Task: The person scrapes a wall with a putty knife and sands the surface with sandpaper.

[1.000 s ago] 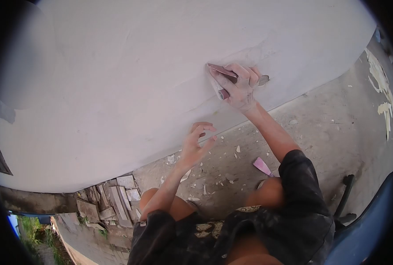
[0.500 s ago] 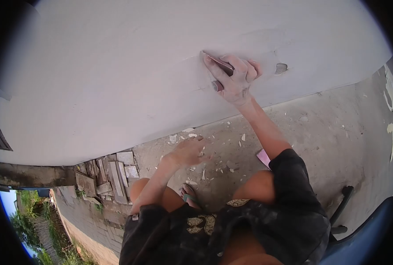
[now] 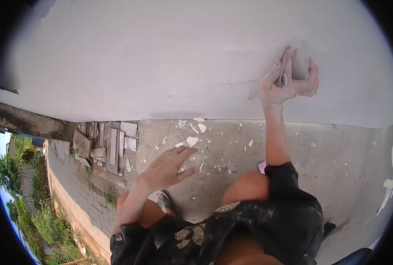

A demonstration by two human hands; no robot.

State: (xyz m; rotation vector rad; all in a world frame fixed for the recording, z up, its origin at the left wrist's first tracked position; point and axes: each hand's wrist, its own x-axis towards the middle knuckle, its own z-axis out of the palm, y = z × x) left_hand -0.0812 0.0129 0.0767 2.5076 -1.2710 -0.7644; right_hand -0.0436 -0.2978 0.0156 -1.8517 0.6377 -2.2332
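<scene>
High on the pale wall, toward the right, is my right hand, coated in white dust. It grips a piece of sandpaper whose lower end is curled into a roll. The sheet's thin edge runs up between thumb and fingers, close to the wall surface. The other fingers bend to the right, near a greyish smudge. My left hand, dusty too, hangs in the air over the floor with fingers stretched out and nothing in them.
White flakes litter the concrete floor along the wall's foot. Broken tiles and boards are piled at left. A pink object lies near my right knee. Plants grow beyond the paving, and a dark blue curved edge shows lower right.
My right hand has moved right along the wall with the sandpaper and turned more upright. The left hand has come lower and leftward, its fingers now stretched. The view has shifted.
</scene>
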